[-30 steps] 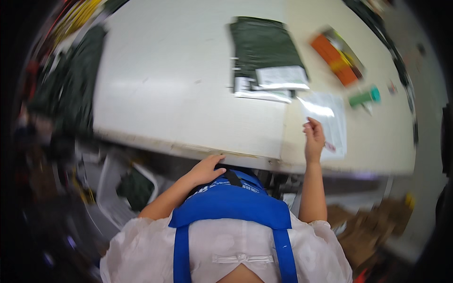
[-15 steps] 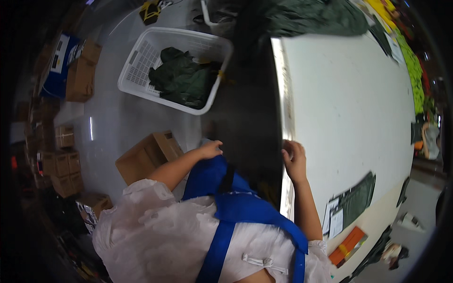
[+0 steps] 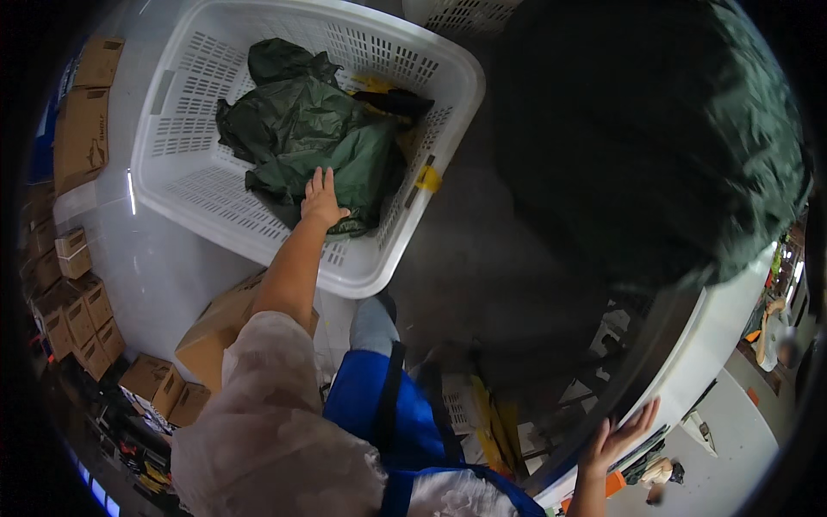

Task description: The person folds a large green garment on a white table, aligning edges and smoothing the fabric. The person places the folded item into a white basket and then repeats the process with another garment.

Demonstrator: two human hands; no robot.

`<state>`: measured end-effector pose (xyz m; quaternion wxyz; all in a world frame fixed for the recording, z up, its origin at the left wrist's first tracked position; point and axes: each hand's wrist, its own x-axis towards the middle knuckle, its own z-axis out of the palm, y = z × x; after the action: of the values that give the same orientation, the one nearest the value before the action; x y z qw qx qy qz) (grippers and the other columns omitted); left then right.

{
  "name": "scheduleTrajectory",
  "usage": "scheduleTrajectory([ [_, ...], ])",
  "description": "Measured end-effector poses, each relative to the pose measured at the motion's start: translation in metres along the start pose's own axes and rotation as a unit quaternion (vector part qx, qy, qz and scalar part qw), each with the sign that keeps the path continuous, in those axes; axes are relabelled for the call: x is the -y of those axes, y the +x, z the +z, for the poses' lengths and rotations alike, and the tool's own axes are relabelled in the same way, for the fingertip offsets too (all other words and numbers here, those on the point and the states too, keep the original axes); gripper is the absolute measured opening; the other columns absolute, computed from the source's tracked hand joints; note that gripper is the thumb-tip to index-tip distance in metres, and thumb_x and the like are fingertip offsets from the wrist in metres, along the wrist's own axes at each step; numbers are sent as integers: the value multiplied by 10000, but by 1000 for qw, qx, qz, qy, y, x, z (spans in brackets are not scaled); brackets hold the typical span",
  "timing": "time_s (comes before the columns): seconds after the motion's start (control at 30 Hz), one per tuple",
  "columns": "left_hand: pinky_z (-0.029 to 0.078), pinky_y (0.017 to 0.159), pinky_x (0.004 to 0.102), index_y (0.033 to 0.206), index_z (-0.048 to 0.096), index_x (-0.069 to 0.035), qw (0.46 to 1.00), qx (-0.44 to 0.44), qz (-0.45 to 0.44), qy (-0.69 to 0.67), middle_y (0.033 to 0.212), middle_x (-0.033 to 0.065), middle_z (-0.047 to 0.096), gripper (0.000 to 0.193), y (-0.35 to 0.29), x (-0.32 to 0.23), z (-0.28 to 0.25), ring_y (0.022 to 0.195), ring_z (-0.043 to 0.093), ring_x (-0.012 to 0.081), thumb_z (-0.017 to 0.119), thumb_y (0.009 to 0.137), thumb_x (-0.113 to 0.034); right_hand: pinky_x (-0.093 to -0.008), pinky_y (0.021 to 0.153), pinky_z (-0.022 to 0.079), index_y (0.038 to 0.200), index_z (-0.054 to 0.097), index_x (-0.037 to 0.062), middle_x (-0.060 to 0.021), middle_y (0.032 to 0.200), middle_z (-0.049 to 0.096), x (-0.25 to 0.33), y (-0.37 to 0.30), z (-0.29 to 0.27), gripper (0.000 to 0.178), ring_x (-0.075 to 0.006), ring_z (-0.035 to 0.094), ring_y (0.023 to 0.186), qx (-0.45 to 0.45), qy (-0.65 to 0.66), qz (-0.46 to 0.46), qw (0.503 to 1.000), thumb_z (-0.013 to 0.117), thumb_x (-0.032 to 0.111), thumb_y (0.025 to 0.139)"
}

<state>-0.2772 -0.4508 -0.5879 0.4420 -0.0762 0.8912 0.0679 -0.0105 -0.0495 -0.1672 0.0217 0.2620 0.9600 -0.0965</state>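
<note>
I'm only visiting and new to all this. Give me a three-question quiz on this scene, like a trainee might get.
1. Which hand reaches to the green bundle in the basket?
2. True or false: the basket is black.
3. Fill in: the right hand is by the edge of the white ____.

Key:
1. The left hand.
2. False; it is white.
3. Table.
</note>
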Motion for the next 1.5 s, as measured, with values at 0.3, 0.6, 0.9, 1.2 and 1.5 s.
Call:
scheduleTrajectory([
  [0.3,166,1116,513,1375,428,-58,964,222,-1,144,1402,130,438,703,66,16,9,1260,430,332,619,841,-473,-509,1119,141,1460,136,13,-216,1502,178,0,4,-7,729,-379,171,1396,25,-136,-36,990,424,408,918],
  [0.6,400,960,355,1303,459,39,805,191,134,-546,1217,116,565,685,-293,62,-169,1121,520,220,750,773,-283,-463,1136,201,1438,193,-16,-269,1494,102,-10,-17,-3,841,-415,134,1397,-10,34,-1,999,697,108,777],
  [0.9,400,972,352,1110,618,58,414,432,646,-475,1263,136,556,530,-534,39,-277,1161,521,218,828,631,-25,-497,1058,219,1401,212,-23,-272,1442,192,247,68,12,927,-441,234,1304,88,305,-217,923,743,238,687],
  [1.2,268,1085,457,1463,167,-7,733,-354,436,-384,1461,235,302,1123,-612,15,-337,1355,297,373,828,644,-400,-449,898,335,1358,302,43,-195,1310,344,155,145,-257,767,-363,387,1113,-59,696,-71,712,654,378,765],
  [1.5,469,621,261,1117,534,-52,694,-73,584,-414,813,81,657,258,-700,-265,-362,750,628,135,591,904,-186,-400,737,451,1316,391,109,-118,1179,497,-226,26,-543,650,-284,541,922,-263,756,-27,598,565,519,842],
])
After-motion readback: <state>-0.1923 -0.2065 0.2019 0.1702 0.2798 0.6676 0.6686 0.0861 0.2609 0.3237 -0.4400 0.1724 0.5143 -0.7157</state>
